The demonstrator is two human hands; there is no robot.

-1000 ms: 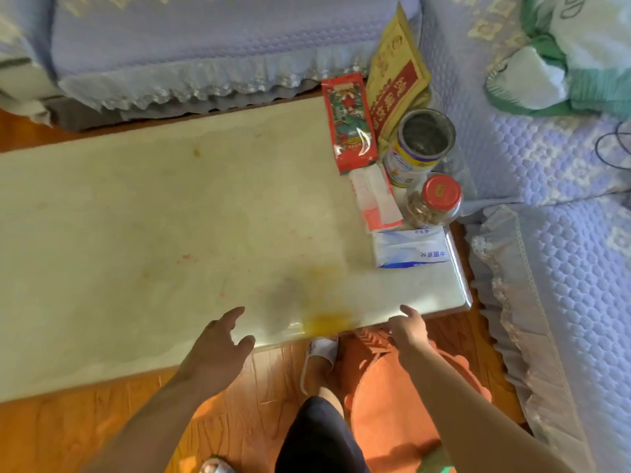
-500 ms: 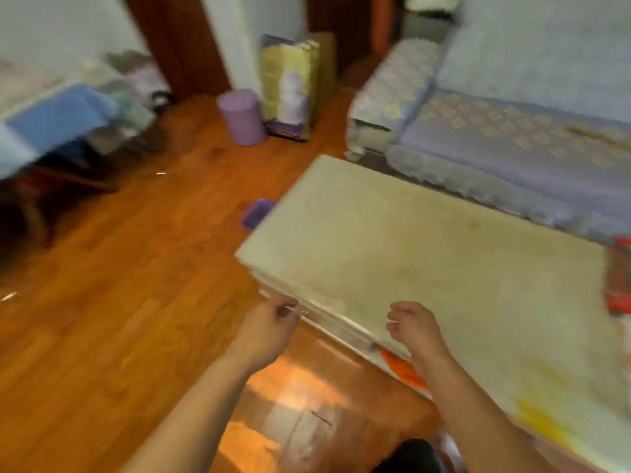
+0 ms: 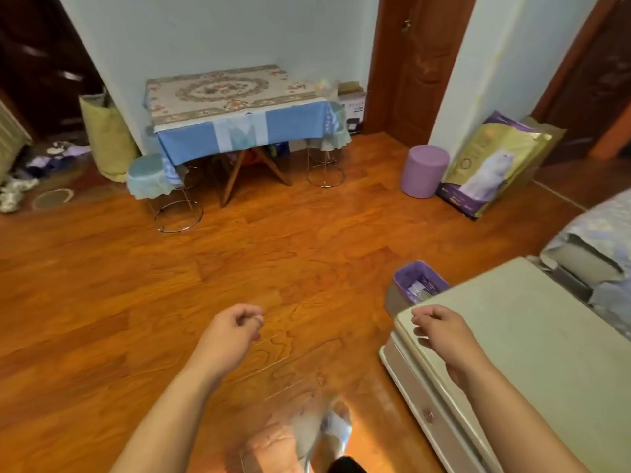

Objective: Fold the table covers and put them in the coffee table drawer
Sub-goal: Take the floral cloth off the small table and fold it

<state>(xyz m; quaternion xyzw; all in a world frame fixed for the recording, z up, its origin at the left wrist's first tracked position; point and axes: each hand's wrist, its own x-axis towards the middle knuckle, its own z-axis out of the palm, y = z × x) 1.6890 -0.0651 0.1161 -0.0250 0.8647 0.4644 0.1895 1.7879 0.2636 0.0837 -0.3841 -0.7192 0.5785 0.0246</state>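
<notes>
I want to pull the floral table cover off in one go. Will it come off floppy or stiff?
Probably floppy: the floral cover lies flat on the table and looks like woven cloth. It may be fairly heavy for cloth, since its front edge sits straight, without curling. The blue cloth under it drapes loosely and could slide along with it.

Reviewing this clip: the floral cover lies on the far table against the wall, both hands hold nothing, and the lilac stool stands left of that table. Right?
Not quite. The head view shows the lilac stool right of the far table, by the pet food bag. The floral cover lies there; left hand and right hand hold nothing.
</notes>
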